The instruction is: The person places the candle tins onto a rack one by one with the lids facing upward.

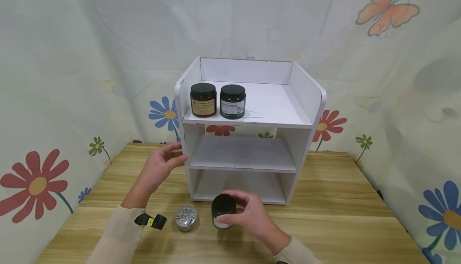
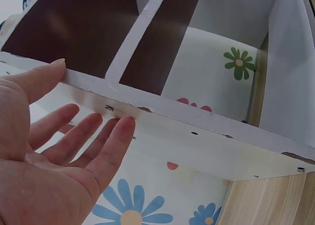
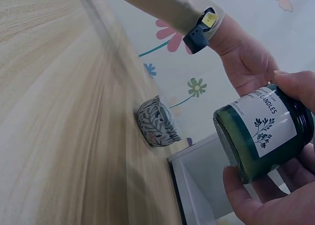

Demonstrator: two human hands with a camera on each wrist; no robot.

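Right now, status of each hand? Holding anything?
Left hand: open, straight fingers against the left side of the white shelf unit, holding nothing.
Right hand: grip closed round the green candle jar.

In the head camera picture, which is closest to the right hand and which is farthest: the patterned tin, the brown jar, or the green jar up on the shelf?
From the right hand:
1. Patterned tin, on the table just to its left.
2. Green jar, on the top shelf, second from the left.
3. Brown jar, at the top shelf's left end, slightly farther.
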